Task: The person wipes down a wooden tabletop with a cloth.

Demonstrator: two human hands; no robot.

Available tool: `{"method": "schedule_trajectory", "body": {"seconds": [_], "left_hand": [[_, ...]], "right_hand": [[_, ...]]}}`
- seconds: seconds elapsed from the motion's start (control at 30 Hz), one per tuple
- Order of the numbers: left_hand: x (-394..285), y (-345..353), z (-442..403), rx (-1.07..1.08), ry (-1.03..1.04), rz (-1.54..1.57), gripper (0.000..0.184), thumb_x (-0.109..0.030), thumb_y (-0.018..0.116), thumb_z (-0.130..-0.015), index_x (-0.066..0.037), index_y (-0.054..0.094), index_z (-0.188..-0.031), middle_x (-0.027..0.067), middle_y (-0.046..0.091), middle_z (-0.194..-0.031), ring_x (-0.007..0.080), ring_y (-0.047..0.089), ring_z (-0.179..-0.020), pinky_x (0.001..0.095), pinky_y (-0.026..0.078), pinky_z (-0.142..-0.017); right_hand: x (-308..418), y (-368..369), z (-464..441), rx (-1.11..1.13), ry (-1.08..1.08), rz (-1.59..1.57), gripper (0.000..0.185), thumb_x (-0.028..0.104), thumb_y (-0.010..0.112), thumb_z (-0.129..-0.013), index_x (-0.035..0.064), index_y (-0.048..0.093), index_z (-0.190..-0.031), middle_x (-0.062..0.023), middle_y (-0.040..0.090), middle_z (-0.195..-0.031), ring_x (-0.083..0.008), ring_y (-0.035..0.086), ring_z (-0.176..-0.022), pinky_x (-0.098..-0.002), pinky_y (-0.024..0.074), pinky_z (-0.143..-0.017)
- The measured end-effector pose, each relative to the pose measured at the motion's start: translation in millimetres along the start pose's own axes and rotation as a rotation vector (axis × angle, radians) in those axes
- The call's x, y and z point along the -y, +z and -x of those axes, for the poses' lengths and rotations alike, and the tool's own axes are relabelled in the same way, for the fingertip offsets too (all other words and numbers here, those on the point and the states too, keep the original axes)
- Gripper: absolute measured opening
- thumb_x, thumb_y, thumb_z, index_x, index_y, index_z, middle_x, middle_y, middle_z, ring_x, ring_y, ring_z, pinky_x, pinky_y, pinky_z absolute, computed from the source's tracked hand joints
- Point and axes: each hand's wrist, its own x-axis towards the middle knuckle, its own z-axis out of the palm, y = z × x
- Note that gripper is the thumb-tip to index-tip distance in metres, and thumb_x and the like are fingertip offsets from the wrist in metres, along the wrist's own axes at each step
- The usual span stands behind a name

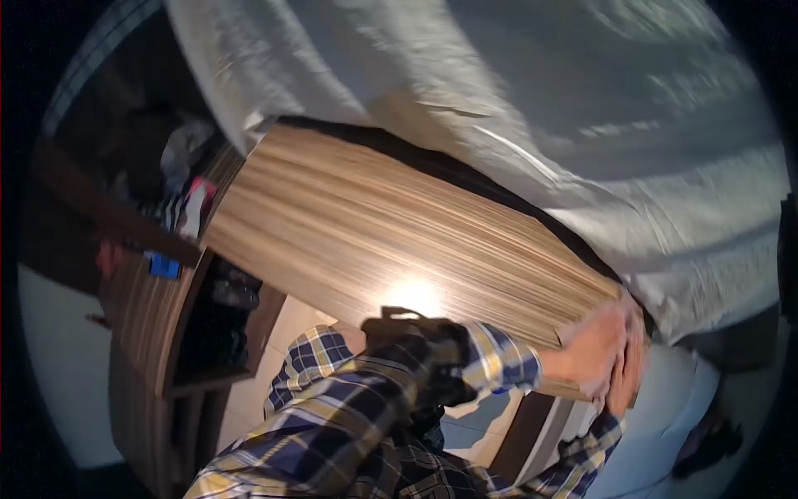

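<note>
My two hands are close together at the right end of a wood-grain tabletop (391, 220). My left hand (592, 351) reaches across from the lower left in a plaid sleeve and presses down near the corner. Just beside it, my right hand (625, 376) comes up along the table's end, its fingers partly overlapped by the left. Around and under the fingers shows a pale pinkish, cloth-like thing (636, 309), which both hands seem to grip. The fingertips are blurred.
A bed with a rumpled light cover (532, 91) runs along the table's far side. At left stand a wooden cabinet (150, 341) with an open compartment and a small blue item (164, 265). A light blue surface (673, 407) lies beyond the right end. Bright glare marks the tabletop.
</note>
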Motion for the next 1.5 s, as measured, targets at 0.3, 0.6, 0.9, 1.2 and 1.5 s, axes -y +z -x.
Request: {"method": "schedule_trajectory", "body": {"seconds": [0.3, 0.6, 0.9, 1.2, 1.5], "left_hand": [[-39.8, -52.9, -0.4, 0.482, -0.092, -0.262, 0.065, -0.035, 0.038, -0.094, 0.005, 0.032, -0.144, 0.0283, 0.019, -0.153, 0.0448, 0.008, -0.144, 0.0598, -0.001, -0.114], [19.4, -118.6, 29.2, 0.403, -0.043, -0.275, 0.073, -0.048, 0.043, -0.090, 0.001, 0.037, -0.144, 0.0292, 0.020, -0.153, 0.0470, 0.007, -0.143, 0.0619, -0.002, -0.113], [94.4, -265.7, 52.2, 0.342, -0.293, -0.504, 0.069, -0.047, 0.042, -0.090, -0.001, 0.043, -0.141, 0.0282, 0.027, -0.150, 0.0446, 0.017, -0.142, 0.0607, 0.001, -0.114], [132.4, -491.3, 154.7, -0.031, -0.477, -0.955, 0.060, -0.044, 0.041, -0.095, -0.005, 0.043, -0.140, 0.0242, 0.035, -0.147, 0.0394, 0.027, -0.140, 0.0556, 0.013, -0.115], [24.9, -595.7, 255.8, -0.039, -0.876, -1.219, 0.062, -0.036, 0.037, -0.098, 0.000, 0.025, -0.147, 0.0274, 0.023, -0.152, 0.0413, 0.023, -0.141, 0.0539, 0.018, -0.114]], "right_hand": [[16.3, 6.3, 23.2, 0.055, 0.067, 0.188, 0.058, 0.038, 0.030, -0.103, 0.0016, 0.030, -0.147, -0.0139, 0.026, -0.155, -0.0278, 0.019, -0.145, -0.0401, 0.0102, -0.118], [97.1, 45.8, 15.1, 0.048, 0.052, 0.200, 0.062, 0.040, 0.038, -0.100, 0.0057, 0.027, -0.150, -0.0158, 0.025, -0.155, -0.0308, 0.019, -0.145, -0.0433, 0.0110, -0.117], [202.8, 133.1, -84.2, 0.061, -0.227, 0.095, 0.058, 0.036, 0.042, -0.100, -0.0019, 0.035, -0.144, -0.0223, 0.035, -0.149, -0.0360, 0.028, -0.140, -0.0422, 0.0175, -0.116], [451.1, 233.5, -133.7, -0.025, -0.644, -0.144, 0.049, 0.033, 0.046, -0.096, -0.0031, 0.052, -0.128, -0.0264, 0.054, -0.128, -0.0404, 0.049, -0.121, -0.0453, 0.0374, -0.103], [599.7, 263.6, -63.0, 0.152, -1.050, -0.375, 0.050, 0.018, 0.049, -0.089, -0.0004, 0.046, -0.136, -0.0211, 0.043, -0.143, -0.0342, 0.038, -0.135, -0.0443, 0.0245, -0.114]]}}
